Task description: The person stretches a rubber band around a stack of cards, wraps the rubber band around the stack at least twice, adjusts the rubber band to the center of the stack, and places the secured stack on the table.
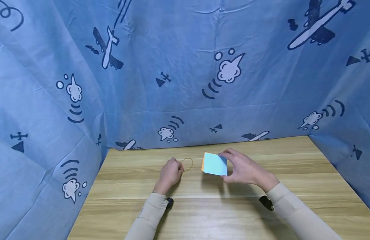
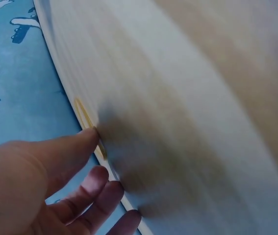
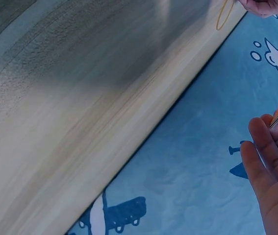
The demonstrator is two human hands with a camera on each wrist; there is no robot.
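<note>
My left hand (image 1: 170,174) is low at the table, left of the middle. Its thumb and finger pinch the near edge of a thin yellow rubber band (image 1: 192,163), whose loop spreads to the right over the wood. In the left wrist view the thumb tip meets the rubber band (image 2: 82,112), while the other fingers are bent beside it. My right hand (image 1: 244,167) holds a small stack of square cards (image 1: 214,164) above the table, by its right side between thumb and fingers. The top card is light blue; orange shows at the left edge.
The wooden table (image 1: 190,213) runs back to a blue curtain (image 1: 185,100) printed with planes and clouds, which also hangs at both sides. Dark wrist cameras sit on the left wrist (image 1: 170,203) and right wrist (image 1: 266,203).
</note>
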